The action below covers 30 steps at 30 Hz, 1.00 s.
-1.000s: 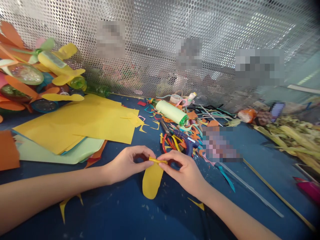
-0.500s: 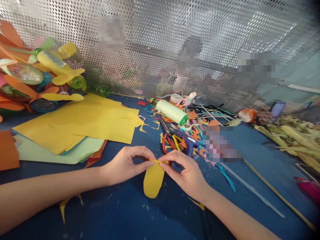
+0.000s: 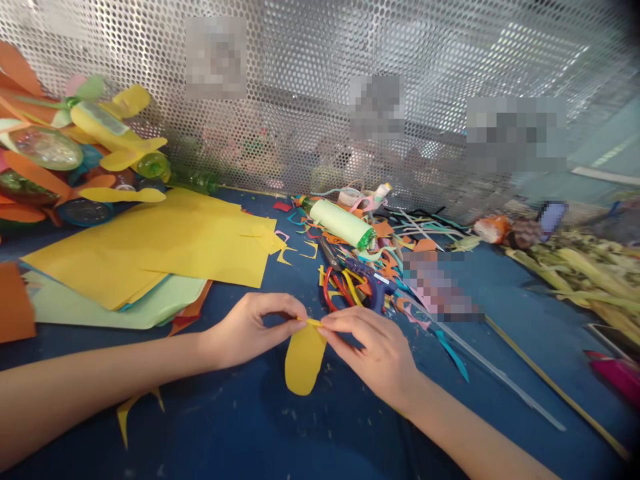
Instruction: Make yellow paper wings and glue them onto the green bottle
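Note:
A rounded piece of yellow paper [image 3: 304, 363] hangs from my fingertips above the blue table [image 3: 240, 427]. Its top edge is folded into a narrow strip. My left hand [image 3: 257, 330] pinches the left end of that fold between thumb and fingers. At the right end, my right hand [image 3: 375, 343] pinches the same fold, fingertips close to those of the left. Just beyond my hands lie red-handled pliers [image 3: 330, 287] and a purple glue gun [image 3: 379, 287]. A green bottle wrapped in pale green paper [image 3: 340, 223] lies on its side behind them.
Yellow paper sheets [image 3: 200, 233] overlap pale green sheets [image 3: 110, 307] on the left. Bottles with paper petals [image 3: 100, 140] are piled behind. Coloured scraps [image 3: 387, 263] surround the tools. A clear glue stick [image 3: 500, 377], a thin wooden stick [image 3: 550, 380] and corn husks [image 3: 590, 267] lie right.
My right hand's fingers have shifted slightly on the fold and lie flatter over its right end. The yellow paper stays between both hands, almost in place. The view has moved a little.

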Each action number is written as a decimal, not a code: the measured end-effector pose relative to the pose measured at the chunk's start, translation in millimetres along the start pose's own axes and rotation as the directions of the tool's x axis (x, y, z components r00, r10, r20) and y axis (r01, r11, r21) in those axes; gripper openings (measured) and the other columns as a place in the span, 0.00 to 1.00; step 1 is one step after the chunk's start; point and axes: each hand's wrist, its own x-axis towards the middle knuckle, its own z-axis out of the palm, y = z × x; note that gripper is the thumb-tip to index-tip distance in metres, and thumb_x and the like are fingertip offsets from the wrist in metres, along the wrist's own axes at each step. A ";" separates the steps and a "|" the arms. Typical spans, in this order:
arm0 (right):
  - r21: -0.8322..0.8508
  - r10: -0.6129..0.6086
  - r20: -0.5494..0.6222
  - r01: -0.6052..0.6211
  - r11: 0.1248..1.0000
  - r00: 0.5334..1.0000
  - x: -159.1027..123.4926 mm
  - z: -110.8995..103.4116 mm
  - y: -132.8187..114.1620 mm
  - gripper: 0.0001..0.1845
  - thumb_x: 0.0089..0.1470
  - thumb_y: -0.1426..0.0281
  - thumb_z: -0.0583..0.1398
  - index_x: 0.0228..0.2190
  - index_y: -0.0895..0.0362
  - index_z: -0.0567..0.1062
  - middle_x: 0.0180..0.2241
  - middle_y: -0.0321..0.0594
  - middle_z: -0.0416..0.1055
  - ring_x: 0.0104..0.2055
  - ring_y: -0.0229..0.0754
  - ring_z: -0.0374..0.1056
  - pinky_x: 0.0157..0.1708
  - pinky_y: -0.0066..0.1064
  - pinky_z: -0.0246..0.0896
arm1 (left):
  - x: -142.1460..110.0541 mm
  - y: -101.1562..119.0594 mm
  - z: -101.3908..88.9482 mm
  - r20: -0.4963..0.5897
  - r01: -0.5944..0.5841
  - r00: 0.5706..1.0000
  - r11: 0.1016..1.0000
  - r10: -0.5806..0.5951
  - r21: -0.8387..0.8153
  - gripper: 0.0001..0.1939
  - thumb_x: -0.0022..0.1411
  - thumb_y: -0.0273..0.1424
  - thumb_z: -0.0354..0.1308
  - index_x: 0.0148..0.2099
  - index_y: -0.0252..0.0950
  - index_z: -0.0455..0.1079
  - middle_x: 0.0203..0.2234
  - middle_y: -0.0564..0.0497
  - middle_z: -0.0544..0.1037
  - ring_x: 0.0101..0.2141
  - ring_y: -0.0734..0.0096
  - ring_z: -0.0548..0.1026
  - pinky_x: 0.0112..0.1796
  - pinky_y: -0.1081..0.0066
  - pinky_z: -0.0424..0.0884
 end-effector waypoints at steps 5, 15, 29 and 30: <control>-0.121 -0.020 0.032 0.024 0.992 0.999 -2.4 0.2 5.1 0.04 0.51 0.75 0.60 0.28 0.57 0.68 0.26 0.37 0.73 0.29 0.36 0.70 0.31 0.29 0.67 | -0.3 -1.1 0.5 0.012 0.060 0.998 0.995 -0.059 -0.077 0.04 0.59 0.27 0.53 0.35 0.34 0.69 0.30 0.52 0.73 0.32 0.77 0.72 0.35 0.78 0.68; 0.196 0.384 0.099 -0.397 0.897 0.918 2.6 0.0 5.6 0.10 0.51 0.72 0.58 0.38 0.52 0.71 0.34 0.35 0.74 0.33 0.35 0.71 0.36 0.26 0.69 | 7.7 -10.1 -1.0 -0.003 0.149 0.988 0.952 -0.155 -0.268 0.03 0.59 0.29 0.53 0.36 0.34 0.65 0.29 0.55 0.66 0.30 0.78 0.67 0.33 0.76 0.66; 0.405 0.481 0.271 -0.552 0.729 0.834 2.4 -0.9 7.8 0.08 0.54 0.68 0.55 0.37 0.52 0.73 0.36 0.37 0.74 0.35 0.37 0.72 0.37 0.27 0.70 | 7.4 -6.0 -1.6 0.042 0.185 0.983 0.930 -0.181 -0.317 0.04 0.58 0.29 0.54 0.36 0.33 0.66 0.30 0.53 0.68 0.31 0.77 0.68 0.34 0.75 0.66; 0.400 0.481 0.270 -0.551 0.733 0.834 2.5 -0.7 8.4 0.08 0.54 0.68 0.55 0.36 0.53 0.73 0.35 0.36 0.74 0.34 0.37 0.72 0.37 0.27 0.70 | 7.2 -5.8 -1.6 0.040 0.187 0.982 0.932 -0.183 -0.311 0.04 0.58 0.29 0.54 0.36 0.33 0.66 0.30 0.53 0.69 0.31 0.77 0.68 0.34 0.75 0.66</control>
